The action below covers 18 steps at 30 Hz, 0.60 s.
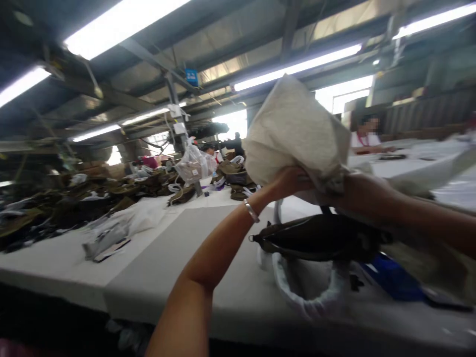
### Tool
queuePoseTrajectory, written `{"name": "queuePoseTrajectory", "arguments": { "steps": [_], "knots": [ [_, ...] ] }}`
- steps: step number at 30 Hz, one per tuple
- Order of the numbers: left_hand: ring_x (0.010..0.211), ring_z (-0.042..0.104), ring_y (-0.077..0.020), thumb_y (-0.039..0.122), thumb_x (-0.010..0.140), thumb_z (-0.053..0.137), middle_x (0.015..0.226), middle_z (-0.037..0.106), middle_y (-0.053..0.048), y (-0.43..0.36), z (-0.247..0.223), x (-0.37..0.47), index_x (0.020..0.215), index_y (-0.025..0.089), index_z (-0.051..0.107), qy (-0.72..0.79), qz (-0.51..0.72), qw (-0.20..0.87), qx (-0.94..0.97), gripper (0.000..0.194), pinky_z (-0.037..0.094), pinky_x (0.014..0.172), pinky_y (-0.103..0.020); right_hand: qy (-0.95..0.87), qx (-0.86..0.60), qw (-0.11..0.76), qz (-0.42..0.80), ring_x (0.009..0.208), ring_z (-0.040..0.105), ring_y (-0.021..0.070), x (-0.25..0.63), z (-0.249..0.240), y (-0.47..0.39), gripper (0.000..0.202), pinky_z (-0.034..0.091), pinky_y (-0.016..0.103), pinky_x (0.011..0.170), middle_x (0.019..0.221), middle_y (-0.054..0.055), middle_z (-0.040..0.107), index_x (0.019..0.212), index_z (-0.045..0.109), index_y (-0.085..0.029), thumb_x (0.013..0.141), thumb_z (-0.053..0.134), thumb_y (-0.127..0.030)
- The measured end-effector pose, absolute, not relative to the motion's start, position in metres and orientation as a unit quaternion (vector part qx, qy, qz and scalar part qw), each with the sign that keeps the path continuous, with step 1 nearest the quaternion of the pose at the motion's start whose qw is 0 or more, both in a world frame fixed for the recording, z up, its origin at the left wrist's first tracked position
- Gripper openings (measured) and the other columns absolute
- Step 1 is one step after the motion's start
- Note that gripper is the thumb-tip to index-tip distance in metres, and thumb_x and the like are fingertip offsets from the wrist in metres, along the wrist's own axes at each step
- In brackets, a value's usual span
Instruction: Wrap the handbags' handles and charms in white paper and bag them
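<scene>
In front of me a pale beige, bulging cloth piece [297, 129] is held up in the air, its top in a blunt peak. My left hand [293, 181], with a silver bracelet at the wrist, is closed on its lower edge. My right hand [359, 191], blurred, grips the bunched lower right of the cloth. Just below both hands lies a dark brown bag [320, 238] with a metal ring at its left end. A handle wrapped in white [305, 300] loops from it toward me on the table.
The table [163, 258] has a pale cover. A blue item [397, 280] lies at the right. Clear plastic and grey pieces [111, 238] rest at the left, before a heap of brown bags [122, 193]. A co-worker [368, 136] sits at the far right table.
</scene>
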<state>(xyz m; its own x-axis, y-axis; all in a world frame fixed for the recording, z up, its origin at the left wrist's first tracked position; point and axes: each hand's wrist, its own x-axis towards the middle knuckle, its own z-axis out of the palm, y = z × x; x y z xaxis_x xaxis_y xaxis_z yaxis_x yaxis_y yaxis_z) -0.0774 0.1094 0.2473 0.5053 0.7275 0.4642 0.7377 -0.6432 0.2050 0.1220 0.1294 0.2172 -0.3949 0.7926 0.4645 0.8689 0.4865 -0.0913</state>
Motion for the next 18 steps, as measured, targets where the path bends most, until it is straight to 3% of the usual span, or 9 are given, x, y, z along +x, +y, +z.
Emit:
{"name": "queuePoseTrajectory", "arguments": {
  "steps": [2, 5, 6, 8, 10, 12, 13, 16, 18],
  "knots": [
    [0.091, 0.069, -0.0205, 0.034, 0.095, 0.066, 0.098, 0.078, -0.009, 0.107, 0.241, -0.081, 0.106, 0.010, 0.076, -0.438, -0.306, 0.034, -0.845, 0.028, 0.054, 0.086, -0.030, -0.842, -0.501, 0.172, -0.101, 0.104, 0.070, 0.0391, 0.130, 0.221, 0.131, 0.043, 0.045, 0.039, 0.077, 0.105, 0.024, 0.075, 0.107, 0.076, -0.013, 0.091, 0.062, -0.049],
    [0.126, 0.056, -0.0313, 0.036, 0.095, 0.065, 0.132, 0.065, -0.016, 0.088, 0.226, -0.090, 0.125, 0.015, 0.067, -0.464, -0.388, 0.097, -0.790, 0.037, 0.043, 0.109, -0.047, -0.841, -0.510, 0.154, -0.095, 0.101, 0.070, 0.0375, 0.129, 0.229, 0.137, 0.050, 0.043, 0.036, 0.075, 0.103, 0.022, 0.075, 0.108, 0.075, -0.013, 0.091, 0.056, -0.056],
    [0.131, 0.052, -0.0310, 0.036, 0.096, 0.064, 0.139, 0.060, -0.016, 0.078, 0.218, -0.093, 0.131, 0.017, 0.062, -0.474, -0.420, 0.123, -0.764, 0.040, 0.040, 0.112, -0.047, -0.838, -0.516, 0.153, -0.090, 0.099, 0.071, 0.0368, 0.127, 0.231, 0.140, 0.050, 0.043, 0.036, 0.074, 0.103, 0.022, 0.076, 0.108, 0.075, -0.014, 0.090, 0.055, -0.056],
    [0.120, 0.060, -0.0248, 0.037, 0.100, 0.055, 0.126, 0.068, -0.011, 0.058, 0.202, -0.099, 0.123, 0.020, 0.065, -0.497, -0.440, 0.137, -0.735, 0.030, 0.045, 0.106, -0.039, -0.831, -0.528, 0.153, -0.081, 0.097, 0.071, 0.0348, 0.127, 0.233, 0.145, 0.048, 0.042, 0.034, 0.071, 0.104, 0.021, 0.076, 0.109, 0.075, -0.013, 0.088, 0.057, -0.052],
    [0.101, 0.069, -0.0208, 0.039, 0.103, 0.049, 0.109, 0.074, -0.007, 0.044, 0.187, -0.104, 0.111, 0.020, 0.070, -0.510, -0.334, 0.032, -0.792, 0.029, 0.052, 0.094, -0.033, -0.825, -0.539, 0.153, -0.073, 0.097, 0.071, 0.0334, 0.130, 0.232, 0.150, 0.045, 0.043, 0.034, 0.071, 0.105, 0.021, 0.075, 0.110, 0.074, -0.012, 0.087, 0.058, -0.048],
    [0.106, 0.070, -0.0224, 0.046, 0.098, 0.056, 0.119, 0.074, -0.007, 0.042, 0.173, -0.107, 0.121, 0.021, 0.069, -0.472, -0.153, -0.121, -0.860, 0.036, 0.053, 0.094, -0.032, -0.820, -0.548, 0.152, -0.067, 0.099, 0.070, 0.0326, 0.132, 0.230, 0.156, 0.045, 0.044, 0.033, 0.072, 0.107, 0.021, 0.075, 0.110, 0.074, -0.012, 0.086, 0.058, -0.047],
    [0.117, 0.067, -0.0247, 0.049, 0.093, 0.064, 0.132, 0.070, -0.008, 0.045, 0.167, -0.108, 0.132, 0.021, 0.064, -0.443, -0.078, -0.172, -0.876, 0.048, 0.051, 0.099, -0.033, -0.817, -0.552, 0.151, -0.065, 0.099, 0.070, 0.0323, 0.133, 0.229, 0.159, 0.046, 0.044, 0.033, 0.072, 0.108, 0.020, 0.075, 0.111, 0.074, -0.012, 0.086, 0.058, -0.047],
    [0.134, 0.056, -0.0301, 0.042, 0.075, 0.084, 0.149, 0.057, -0.012, 0.065, 0.150, -0.102, 0.150, 0.022, 0.047, -0.394, 0.012, -0.172, -0.903, 0.086, 0.044, 0.111, -0.039, -0.813, -0.563, 0.143, -0.054, 0.097, 0.070, 0.0318, 0.135, 0.224, 0.166, 0.046, 0.046, 0.034, 0.073, 0.106, 0.016, 0.076, 0.112, 0.073, -0.016, 0.085, 0.058, -0.049],
    [0.127, 0.061, -0.0293, 0.034, 0.075, 0.084, 0.142, 0.063, -0.010, 0.080, 0.139, -0.094, 0.145, 0.026, 0.054, -0.404, 0.020, -0.109, -0.908, 0.076, 0.048, 0.107, -0.038, -0.806, -0.573, 0.137, -0.051, 0.097, 0.070, 0.0325, 0.137, 0.221, 0.169, 0.044, 0.048, 0.035, 0.074, 0.104, 0.015, 0.076, 0.112, 0.074, -0.018, 0.084, 0.059, -0.050]
  ]
}}
